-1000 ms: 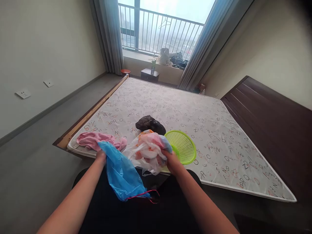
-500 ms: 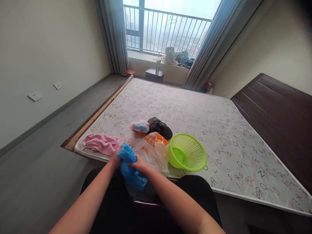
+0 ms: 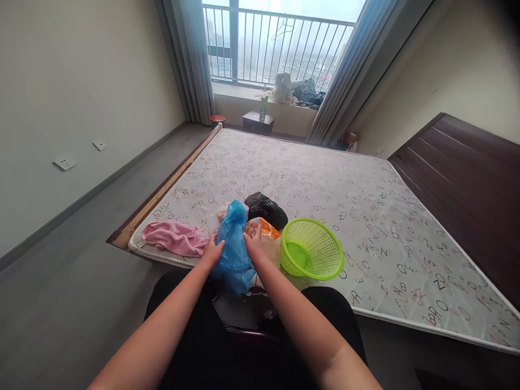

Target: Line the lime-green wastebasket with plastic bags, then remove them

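Note:
Between my two hands stands a crumpled blue plastic bag [image 3: 233,246], drawn up tall over the front edge of the mattress. My left hand [image 3: 213,251] grips its left side, with the thumb on the plastic. On the other side my right hand [image 3: 254,246] holds the bag's edge, fingers pointing away from me. Behind it lie a white plastic bag with orange print [image 3: 268,230], partly covered, and a black plastic bag [image 3: 264,208]. A small white-and-orange bundle [image 3: 221,214] is mostly hidden. Left of my left hand is a pink towel [image 3: 174,238].
A lime-green plastic basket [image 3: 289,262] rests tilted at the right of the bags. The mattress [image 3: 365,216] extends to a dark headboard [image 3: 463,179] at right. Beyond it are a small nightstand [image 3: 258,123] and a window with railings.
The blue bag has gone from bunched and low to spread and upright, farther forward. Both hands have moved forward and farther apart. It now covers most of the small bundle.

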`<move>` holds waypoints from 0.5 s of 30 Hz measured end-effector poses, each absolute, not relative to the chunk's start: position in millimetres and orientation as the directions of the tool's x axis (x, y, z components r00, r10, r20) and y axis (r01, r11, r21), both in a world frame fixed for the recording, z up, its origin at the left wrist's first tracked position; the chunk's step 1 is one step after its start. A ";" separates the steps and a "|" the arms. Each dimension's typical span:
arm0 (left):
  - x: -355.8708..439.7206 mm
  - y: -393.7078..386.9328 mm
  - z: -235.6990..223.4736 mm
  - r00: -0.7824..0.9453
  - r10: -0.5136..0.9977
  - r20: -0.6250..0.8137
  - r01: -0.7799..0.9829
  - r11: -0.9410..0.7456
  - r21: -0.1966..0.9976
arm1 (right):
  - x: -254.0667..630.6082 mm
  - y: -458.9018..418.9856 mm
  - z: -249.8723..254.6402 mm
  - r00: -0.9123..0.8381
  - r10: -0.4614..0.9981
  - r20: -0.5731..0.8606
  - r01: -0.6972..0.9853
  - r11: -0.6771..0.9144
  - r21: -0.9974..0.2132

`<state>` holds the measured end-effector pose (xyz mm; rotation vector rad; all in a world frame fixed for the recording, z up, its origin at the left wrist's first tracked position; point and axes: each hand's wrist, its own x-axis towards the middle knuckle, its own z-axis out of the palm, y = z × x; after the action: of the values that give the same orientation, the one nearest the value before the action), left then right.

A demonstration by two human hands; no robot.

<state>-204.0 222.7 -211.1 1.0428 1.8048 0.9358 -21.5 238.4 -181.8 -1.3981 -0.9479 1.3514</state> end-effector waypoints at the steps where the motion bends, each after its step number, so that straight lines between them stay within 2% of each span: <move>1: -206.0 224.7 -213.2 -0.308 0.916 -0.258 0.388 0.368 0.845 | -10.0 216.0 -190.5 0.064 0.955 -0.291 -0.064 -0.287 -0.956; 4: -223.2 236.0 -212.7 -0.262 0.949 -0.173 0.682 0.309 0.663 | 43.1 133.7 -211.8 -0.039 0.952 -0.305 -0.011 -0.305 -0.952; 7: -257.7 252.9 -205.7 -0.284 0.939 -0.194 0.827 0.342 0.447 | 116.8 57.6 -207.8 0.003 0.968 -0.251 0.107 -0.250 -0.962; 9: -286.7 261.7 -202.5 -0.270 0.940 -0.207 0.871 0.330 0.363 | 164.5 20.2 -190.8 0.088 0.978 -0.191 0.150 -0.202 -0.968; 11: -315.9 265.8 -204.5 -0.280 0.937 -0.210 0.877 0.339 0.341 | 201.9 -7.7 -171.9 0.165 0.983 -0.078 0.245 -0.117 -0.962; 15: -358.9 264.5 -224.2 -0.544 0.771 -0.333 0.762 0.619 0.189 | 234.7 -44.8 -159.9 0.350 0.934 0.074 0.448 -0.098 -0.889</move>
<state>-358.9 264.5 -224.2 1.2232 2.4626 0.0298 234.7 -44.8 -159.9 -1.7065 -1.2412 0.6729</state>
